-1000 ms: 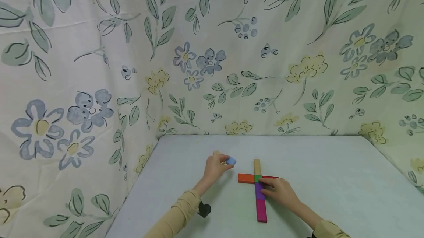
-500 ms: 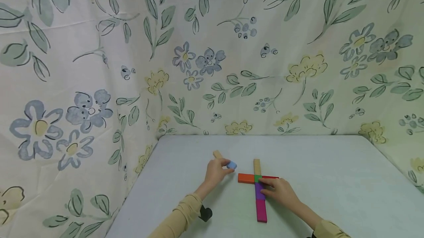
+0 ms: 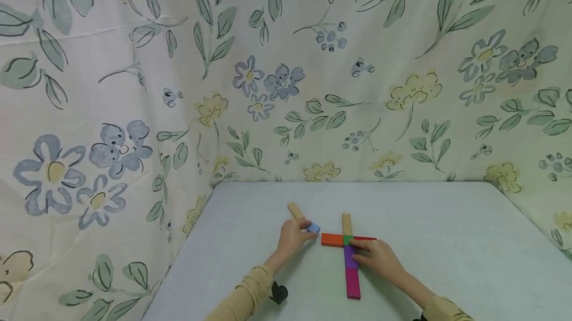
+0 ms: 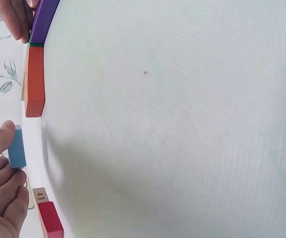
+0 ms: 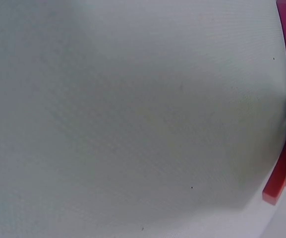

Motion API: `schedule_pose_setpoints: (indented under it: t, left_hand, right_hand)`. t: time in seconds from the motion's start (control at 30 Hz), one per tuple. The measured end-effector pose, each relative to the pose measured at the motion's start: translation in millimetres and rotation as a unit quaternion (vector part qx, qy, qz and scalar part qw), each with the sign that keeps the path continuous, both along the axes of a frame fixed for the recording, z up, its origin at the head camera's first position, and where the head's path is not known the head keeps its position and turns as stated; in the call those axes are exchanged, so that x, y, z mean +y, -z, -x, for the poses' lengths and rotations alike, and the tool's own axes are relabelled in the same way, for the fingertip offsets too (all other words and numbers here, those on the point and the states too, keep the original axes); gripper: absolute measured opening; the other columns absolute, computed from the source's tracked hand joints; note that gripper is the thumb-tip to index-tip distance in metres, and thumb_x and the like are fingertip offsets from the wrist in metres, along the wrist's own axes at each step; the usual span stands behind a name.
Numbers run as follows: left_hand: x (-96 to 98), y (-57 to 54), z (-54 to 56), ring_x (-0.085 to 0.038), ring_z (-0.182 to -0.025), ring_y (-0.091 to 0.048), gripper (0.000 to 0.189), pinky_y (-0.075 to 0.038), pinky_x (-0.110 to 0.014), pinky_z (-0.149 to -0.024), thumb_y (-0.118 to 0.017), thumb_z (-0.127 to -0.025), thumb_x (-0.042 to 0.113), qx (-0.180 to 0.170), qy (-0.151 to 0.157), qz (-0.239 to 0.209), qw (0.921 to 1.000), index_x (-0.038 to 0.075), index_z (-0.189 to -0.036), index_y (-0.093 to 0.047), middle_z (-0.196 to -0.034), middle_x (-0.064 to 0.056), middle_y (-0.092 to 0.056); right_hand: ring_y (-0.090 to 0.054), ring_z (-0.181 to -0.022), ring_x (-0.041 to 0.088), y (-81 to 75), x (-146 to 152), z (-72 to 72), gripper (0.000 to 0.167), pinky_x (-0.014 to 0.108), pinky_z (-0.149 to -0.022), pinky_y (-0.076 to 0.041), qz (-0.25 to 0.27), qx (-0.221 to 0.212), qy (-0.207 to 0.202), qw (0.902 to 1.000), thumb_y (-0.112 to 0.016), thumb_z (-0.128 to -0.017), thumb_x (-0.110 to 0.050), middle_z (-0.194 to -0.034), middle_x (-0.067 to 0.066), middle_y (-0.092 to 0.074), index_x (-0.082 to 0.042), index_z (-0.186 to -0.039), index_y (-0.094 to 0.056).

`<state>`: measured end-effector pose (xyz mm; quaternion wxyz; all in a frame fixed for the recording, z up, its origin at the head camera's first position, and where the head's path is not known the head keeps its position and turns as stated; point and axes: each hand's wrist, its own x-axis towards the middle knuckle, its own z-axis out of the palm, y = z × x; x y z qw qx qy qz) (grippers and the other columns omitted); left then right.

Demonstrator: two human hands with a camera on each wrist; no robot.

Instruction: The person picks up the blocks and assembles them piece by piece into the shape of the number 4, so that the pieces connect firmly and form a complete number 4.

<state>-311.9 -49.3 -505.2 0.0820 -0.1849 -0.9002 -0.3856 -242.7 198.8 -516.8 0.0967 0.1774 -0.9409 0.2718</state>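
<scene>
My left hand (image 3: 292, 237) pinches a light blue block (image 3: 314, 227) between thumb and fingers, close to the left end of a cross of coloured blocks. In the left wrist view, the blue block (image 4: 17, 147) appears beside the thumb. The cross has an orange block (image 3: 332, 240) on the left, a plain wooden one (image 3: 346, 224) at the top and a green one (image 3: 347, 240) at its centre. Purple (image 3: 350, 256) and magenta (image 3: 353, 283) blocks run toward me, and a red one (image 3: 366, 238) extends right. My right hand (image 3: 379, 259) rests its fingertips on the green and purple blocks.
A second wooden block (image 3: 295, 210) lies just beyond the left hand. In the left wrist view, a red block (image 4: 51, 218) sits by a wooden face marked 43 (image 4: 40, 195). The white table (image 3: 438, 226) meets a floral cloth (image 3: 313, 127) at its back edge.
My left hand has moved slightly toward me with the blue block, uncovering more of the loose wooden block. My right hand and the cross have stayed put.
</scene>
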Motion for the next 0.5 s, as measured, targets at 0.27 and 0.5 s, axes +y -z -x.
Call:
schedule_pose_setpoints:
  t: [0.27, 0.5]
  left_hand:
    - [-1.2, 7.7, -0.8, -0.020, -0.090, -0.070, 0.032, -0.056, -0.028, -0.075, -0.081, -0.073, 0.016, -0.001, 0.000, -0.001, 1.0000, 0.001, -0.100, -0.073, -0.098, -0.010, -0.074]
    - [-1.4, 12.8, -1.0, -0.019, -0.089, -0.070, 0.031, -0.056, -0.028, -0.075, -0.081, -0.073, 0.015, -0.002, -0.002, 0.004, 1.0000, 0.000, -0.098, -0.073, -0.097, -0.010, -0.074]
  right_hand:
    - [-0.069, -0.091, 0.023, 1.3, 0, 0.3, 0.036, 0.031, -0.073, -0.054, -0.003, 0.016, -0.002, 0.9999, -0.077, -0.076, -0.022, -0.102, 0.006, -0.074, -0.008, -0.109, -0.072]
    - [-0.069, -0.092, 0.023, 0.5, 0, 0.2, 0.036, 0.032, -0.074, -0.055, -0.002, 0.013, -0.003, 0.9999, -0.077, -0.076, -0.020, -0.102, 0.007, -0.074, -0.007, -0.109, -0.072]
